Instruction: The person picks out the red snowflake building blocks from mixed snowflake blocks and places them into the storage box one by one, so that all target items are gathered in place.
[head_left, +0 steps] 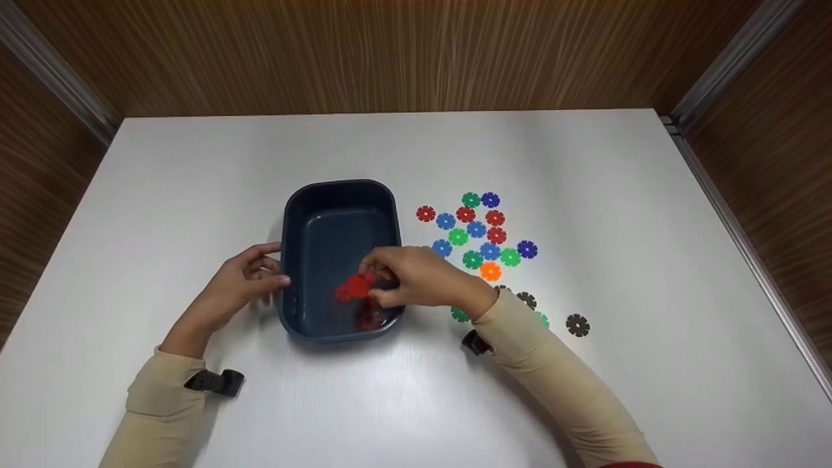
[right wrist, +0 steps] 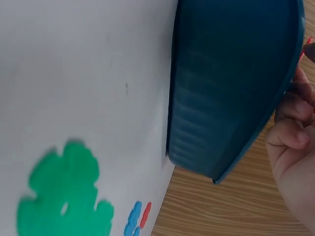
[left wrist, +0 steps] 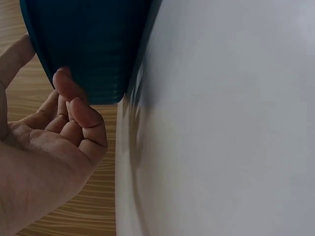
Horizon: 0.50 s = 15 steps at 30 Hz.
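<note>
Head view: my right hand is pinching red notched plastic discs over rectangular dark-blue plastic tub, left hand loosely gripping it; I'm risking strays if pinch slips.

**Dev:** What are you wearing?

**Me:** Long beige sleeves, both arms. Left sleeve plain, wide cuff at the wrist. Right sleeve same cloth, fine creases toward the elbow.

**Dev:** Wrists?

**Me:** Black camera on each. Left wrist camera: stubby, rounded block on a flat black mount sticking out at the cuff. Right wrist camera: also black, partly hidden by the sleeve.

**Dev:** Hands?

**Me:** Left hand and right hand bare. Joint creases on the left fingers, short nail on a right finger.

**Dev:** Anything else?

**Me:** Red sliver by my right sleeve. Too cropped to ID.
</note>
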Motion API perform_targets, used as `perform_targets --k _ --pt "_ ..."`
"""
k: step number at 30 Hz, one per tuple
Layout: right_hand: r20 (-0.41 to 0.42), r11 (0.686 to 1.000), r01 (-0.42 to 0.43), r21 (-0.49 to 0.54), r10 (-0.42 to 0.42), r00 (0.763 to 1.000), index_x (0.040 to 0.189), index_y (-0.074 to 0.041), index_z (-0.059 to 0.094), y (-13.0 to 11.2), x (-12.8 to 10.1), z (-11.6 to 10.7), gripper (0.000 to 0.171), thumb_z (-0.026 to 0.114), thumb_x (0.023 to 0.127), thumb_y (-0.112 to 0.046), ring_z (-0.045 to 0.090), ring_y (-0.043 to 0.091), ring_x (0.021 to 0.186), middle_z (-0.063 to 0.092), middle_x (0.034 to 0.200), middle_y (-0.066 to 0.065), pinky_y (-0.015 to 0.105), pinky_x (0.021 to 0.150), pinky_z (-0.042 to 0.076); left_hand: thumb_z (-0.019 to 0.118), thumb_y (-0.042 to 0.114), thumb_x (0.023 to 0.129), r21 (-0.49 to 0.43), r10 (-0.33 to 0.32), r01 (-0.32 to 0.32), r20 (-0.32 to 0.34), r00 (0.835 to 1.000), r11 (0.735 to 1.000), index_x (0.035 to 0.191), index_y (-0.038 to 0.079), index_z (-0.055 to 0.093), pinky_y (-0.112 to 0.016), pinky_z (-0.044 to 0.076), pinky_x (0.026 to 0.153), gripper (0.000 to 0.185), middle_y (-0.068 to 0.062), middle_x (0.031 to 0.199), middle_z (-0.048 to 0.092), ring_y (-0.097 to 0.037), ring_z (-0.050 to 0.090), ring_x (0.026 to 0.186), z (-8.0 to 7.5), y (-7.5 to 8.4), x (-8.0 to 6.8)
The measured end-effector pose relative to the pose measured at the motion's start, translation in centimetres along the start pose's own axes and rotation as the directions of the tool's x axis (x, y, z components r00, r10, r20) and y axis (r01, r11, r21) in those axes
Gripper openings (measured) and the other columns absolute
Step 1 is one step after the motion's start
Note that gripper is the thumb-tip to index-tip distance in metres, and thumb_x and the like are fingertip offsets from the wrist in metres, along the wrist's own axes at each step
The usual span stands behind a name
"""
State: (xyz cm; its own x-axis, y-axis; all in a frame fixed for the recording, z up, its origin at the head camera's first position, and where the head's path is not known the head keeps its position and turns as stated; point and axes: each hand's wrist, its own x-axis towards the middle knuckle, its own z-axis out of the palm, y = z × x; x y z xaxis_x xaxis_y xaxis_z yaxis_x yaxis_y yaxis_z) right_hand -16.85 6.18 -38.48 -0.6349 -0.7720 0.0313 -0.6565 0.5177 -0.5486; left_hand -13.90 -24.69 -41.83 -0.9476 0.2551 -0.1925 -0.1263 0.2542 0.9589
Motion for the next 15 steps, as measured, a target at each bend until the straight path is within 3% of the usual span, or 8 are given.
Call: perform_targets --k 4,7,10,15 --pt "0.000 1.000 0.002 0.017 -0.002 1.000 0.122 -0.008 0.062 0.4 0.1 0.0 0.040 0.069 0.088 -0.029 0.051 0.016 0.074 0.064 0.088 0.012 0.024 0.064 0.038 0.067 0.007 0.089 -0.002 0.003 -0.003 0.000 1.000 1.000 0.144 -0.001 0.035 -0.023 0.048 0.063 0.064 0.007 0.094 0.057 -0.003 0.055 0.073 0.0 0.0 0.0" --pt "-0.034 0.993 -0.018 0.118 0.022 0.999 0.123 -0.007 0.060 1.4 -0.3 -0.4 0.040 0.069 0.089 -0.027 0.048 0.019 0.074 0.057 0.083 0.014 0.025 0.066 0.036 0.067 0.007 0.089 -0.011 0.005 -0.005 0.005 1.000 1.000 0.145 -0.001 0.035 -0.023 0.048 0.062 0.065 0.007 0.094 0.057 -0.003 0.055 0.073 0.0 0.0 0.0" --pt "-0.085 0.973 -0.058 0.223 0.078 0.993 0.119 -0.006 0.061 3.2 -0.8 -1.3 0.036 0.070 0.089 -0.023 0.044 0.019 0.072 0.049 0.077 0.012 0.025 0.065 0.035 0.068 0.008 0.088 -0.018 0.009 -0.009 0.008 1.000 1.000 0.145 -0.001 0.035 -0.023 0.048 0.062 0.066 0.006 0.094 0.058 -0.004 0.056 0.073 0.0 0.0 0.0" --pt "-0.113 0.944 -0.170 0.283 0.209 0.971 0.119 -0.006 0.061 6.6 -2.1 -3.1 0.039 0.072 0.088 -0.027 0.043 0.018 0.074 0.046 0.079 0.003 0.026 0.066 0.036 0.069 0.010 0.088 -0.014 0.011 -0.011 0.004 1.000 1.000 0.144 0.000 0.037 -0.023 0.047 0.062 0.066 0.005 0.094 0.058 -0.005 0.055 0.072 -0.1 0.0 -0.1"
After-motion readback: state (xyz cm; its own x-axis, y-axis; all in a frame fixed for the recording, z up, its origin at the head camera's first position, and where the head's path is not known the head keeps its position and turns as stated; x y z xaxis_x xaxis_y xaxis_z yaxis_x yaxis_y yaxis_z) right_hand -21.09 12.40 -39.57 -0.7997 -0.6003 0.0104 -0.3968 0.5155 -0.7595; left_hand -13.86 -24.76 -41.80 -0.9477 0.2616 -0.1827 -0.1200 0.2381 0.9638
